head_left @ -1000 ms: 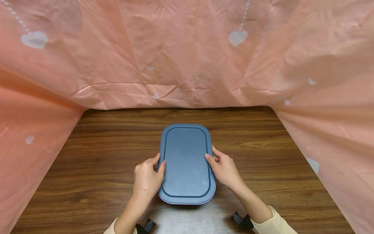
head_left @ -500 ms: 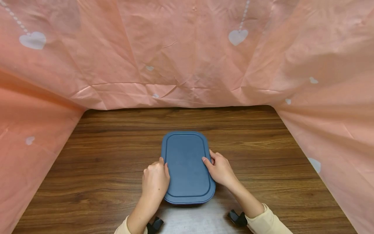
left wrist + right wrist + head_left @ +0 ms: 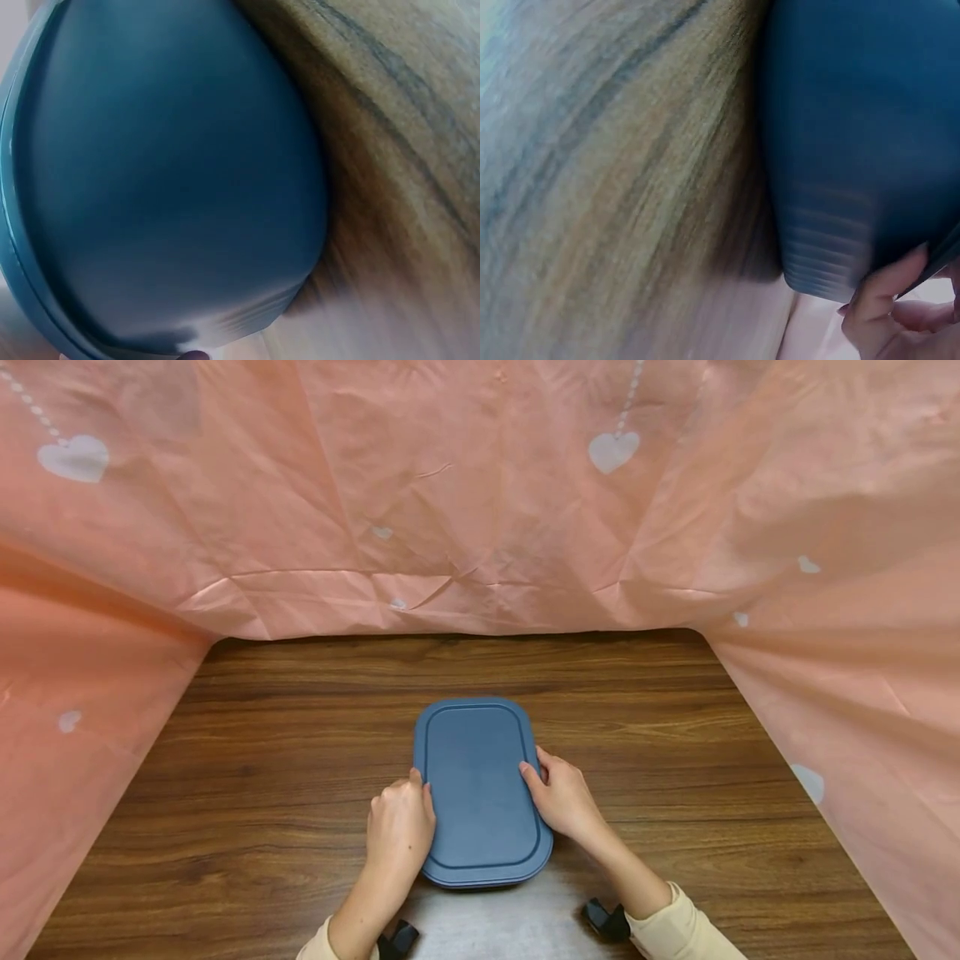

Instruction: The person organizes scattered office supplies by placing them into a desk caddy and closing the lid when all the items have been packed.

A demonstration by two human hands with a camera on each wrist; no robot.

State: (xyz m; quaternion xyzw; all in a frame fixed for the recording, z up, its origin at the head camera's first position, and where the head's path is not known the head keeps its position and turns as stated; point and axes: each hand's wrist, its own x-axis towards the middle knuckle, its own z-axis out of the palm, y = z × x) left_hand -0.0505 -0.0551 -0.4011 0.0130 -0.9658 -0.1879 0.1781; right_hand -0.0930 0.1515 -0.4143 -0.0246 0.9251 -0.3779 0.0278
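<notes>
A blue lidded storage box (image 3: 480, 785), rectangular with rounded corners, stands lengthwise before the person in the head view. My left hand (image 3: 400, 827) grips its left edge, knuckles up and thumb at the lid's border. From the right, my right hand (image 3: 567, 797) holds the opposite edge, its thumb lying over the rim and its other fingers curled below. In the left wrist view the box's smooth side wall (image 3: 180, 180) fills much of the picture, with one fingertip at the bottom. Ribbed lines mark the wall (image 3: 825, 255) near the right fingers (image 3: 889, 289). The inside is hidden by the lid.
The box is on a brown wood-grain table (image 3: 262, 760). Pink cloth (image 3: 480, 502) with white hearts hangs at the back and along both sides. Dark straps (image 3: 606, 920) show at the wrists beside cream sleeves.
The box's far end has come nearer and looks lower. My left hand has shifted right and curled more tightly at the edge, while the right hand has moved slightly left with the box.
</notes>
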